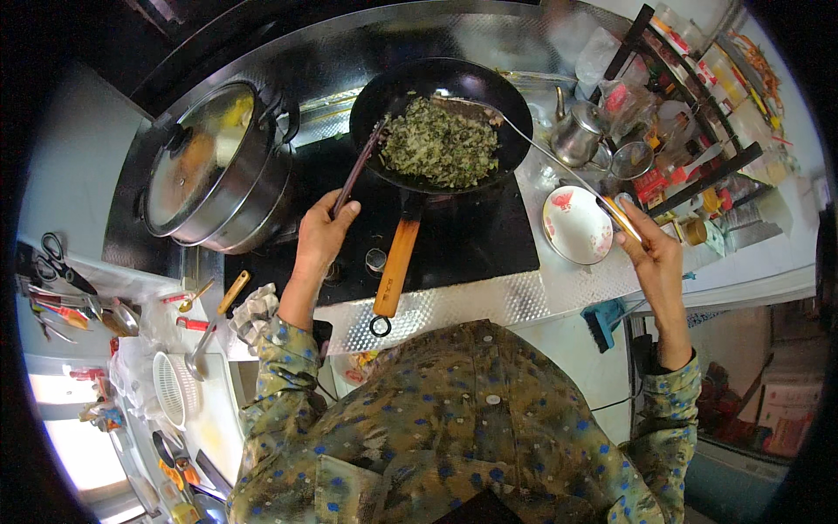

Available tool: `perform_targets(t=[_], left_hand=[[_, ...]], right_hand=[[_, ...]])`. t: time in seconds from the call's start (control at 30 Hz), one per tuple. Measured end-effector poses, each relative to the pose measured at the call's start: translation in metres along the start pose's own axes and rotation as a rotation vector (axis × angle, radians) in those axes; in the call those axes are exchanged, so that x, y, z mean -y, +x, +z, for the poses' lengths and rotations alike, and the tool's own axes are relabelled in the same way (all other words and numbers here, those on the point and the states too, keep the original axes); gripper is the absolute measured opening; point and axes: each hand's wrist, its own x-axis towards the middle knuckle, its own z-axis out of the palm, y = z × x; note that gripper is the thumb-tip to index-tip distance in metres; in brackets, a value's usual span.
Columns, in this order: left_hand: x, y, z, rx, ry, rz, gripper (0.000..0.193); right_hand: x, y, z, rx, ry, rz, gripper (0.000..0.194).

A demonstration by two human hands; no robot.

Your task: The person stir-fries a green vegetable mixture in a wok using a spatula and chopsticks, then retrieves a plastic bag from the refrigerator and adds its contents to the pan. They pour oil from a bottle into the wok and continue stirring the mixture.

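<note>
A black wok (445,72) with a wooden handle (396,268) stands on the black hob, holding chopped green food (438,144). My left hand (326,229) grips dark wooden chopsticks (360,167); their tips touch the food's left edge. From the right, my right hand (651,252) holds a long metal utensil (556,160) by its yellow-and-black handle. Its head lies in the wok at the back of the food, partly hidden. Just left of my right hand is a white floral bowl (577,226).
A lidded steel steamer pot (213,170) stands left of the wok. At the right are a metal kettle (579,134), a strainer (632,160) and a black rack (707,180) of packets and jars. A ladle (208,340) and white plastic basket (173,390) lie at the lower left.
</note>
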Motion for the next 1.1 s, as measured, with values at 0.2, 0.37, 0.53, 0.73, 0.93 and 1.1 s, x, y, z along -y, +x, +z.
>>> perform_targets(t=[0.2, 0.37, 0.53, 0.73, 0.93, 1.1], left_hand=[[0.0, -0.039, 0.009, 0.087, -0.159, -0.161, 0.029], [-0.002, -0.064, 0.008, 0.154, -0.347, -0.336, 0.025], [-0.003, -0.083, 0.009, 0.094, -0.29, -0.271, 0.029], [-0.007, -0.092, 0.015, 0.11, -0.373, -0.305, 0.031], [-0.01, -0.097, 0.02, 0.109, -0.389, -0.343, 0.033], [-0.016, -0.105, 0.023, 0.111, -0.388, -0.336, 0.036]], right_hand=[[0.013, 0.023, 0.014, 0.146, 0.03, 0.0, 0.035], [0.009, 0.062, 0.054, 0.325, 0.21, 0.335, 0.034], [-0.002, 0.082, 0.078, 0.322, 0.184, 0.422, 0.037], [0.019, 0.075, 0.044, 0.456, 0.225, 0.366, 0.034], [0.024, 0.063, 0.0, 0.416, 0.179, 0.251, 0.033], [0.002, 0.096, 0.049, 0.31, 0.148, 0.18, 0.032]])
